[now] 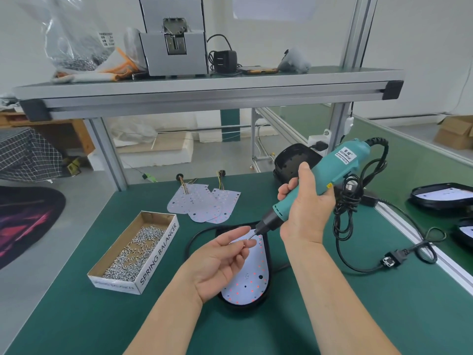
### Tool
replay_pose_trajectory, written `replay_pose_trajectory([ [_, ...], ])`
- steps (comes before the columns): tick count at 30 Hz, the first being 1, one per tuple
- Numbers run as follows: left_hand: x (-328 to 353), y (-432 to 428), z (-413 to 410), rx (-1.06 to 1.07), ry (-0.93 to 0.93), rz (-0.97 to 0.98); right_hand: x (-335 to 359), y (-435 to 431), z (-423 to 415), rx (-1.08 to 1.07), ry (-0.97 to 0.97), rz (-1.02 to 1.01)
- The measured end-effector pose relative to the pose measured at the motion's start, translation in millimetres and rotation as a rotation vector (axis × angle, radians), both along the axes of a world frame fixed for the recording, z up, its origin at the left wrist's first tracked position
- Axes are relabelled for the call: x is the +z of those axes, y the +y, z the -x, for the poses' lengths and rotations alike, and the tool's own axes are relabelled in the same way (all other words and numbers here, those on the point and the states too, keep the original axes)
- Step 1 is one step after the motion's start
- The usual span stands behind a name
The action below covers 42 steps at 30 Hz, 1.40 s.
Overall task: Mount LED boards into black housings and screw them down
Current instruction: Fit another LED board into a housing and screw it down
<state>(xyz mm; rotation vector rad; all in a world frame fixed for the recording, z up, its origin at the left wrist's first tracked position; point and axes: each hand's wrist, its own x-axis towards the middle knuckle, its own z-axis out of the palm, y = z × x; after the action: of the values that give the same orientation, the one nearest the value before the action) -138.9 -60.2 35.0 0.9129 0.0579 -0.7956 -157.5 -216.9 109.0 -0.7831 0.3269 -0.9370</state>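
Right hand wrapped firmly round teal electric screwdriver, bit angled down-left. Left hand palm-up, thumb and forefinger pinching what appears to be small screw at bit tip. Both hover directly above LED board, seated in black housing on tabletop, long axis running away from person. Judgement: target hole lies straight below bit. Cardboard screw box to left.

White walls, grey floor
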Motion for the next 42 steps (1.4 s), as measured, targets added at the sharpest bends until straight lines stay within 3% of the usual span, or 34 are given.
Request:
replay_pose_trajectory([
  [14, 5.4, -4.0, 6.4, 0.075, 0.098, -0.039, 7.0, 0.6, 7.4, -0.009, -0.014, -0.008],
  [21, 6.4, -6.2, 9.9, 0.135, 0.232, 0.04, 7.1, 2.3, 6.8, -0.013, -0.007, -0.005],
  [32, 4.9, -6.7, 15.6, 0.179, 0.297, 0.086, 4.8, 8.7, 7.2, -0.008, -0.005, 0.008],
  [42, 4.7, -7.9, 17.9, 0.167, 0.199, 0.069, 0.5, 6.0, 7.1, 0.006, 0.02, -0.02],
])
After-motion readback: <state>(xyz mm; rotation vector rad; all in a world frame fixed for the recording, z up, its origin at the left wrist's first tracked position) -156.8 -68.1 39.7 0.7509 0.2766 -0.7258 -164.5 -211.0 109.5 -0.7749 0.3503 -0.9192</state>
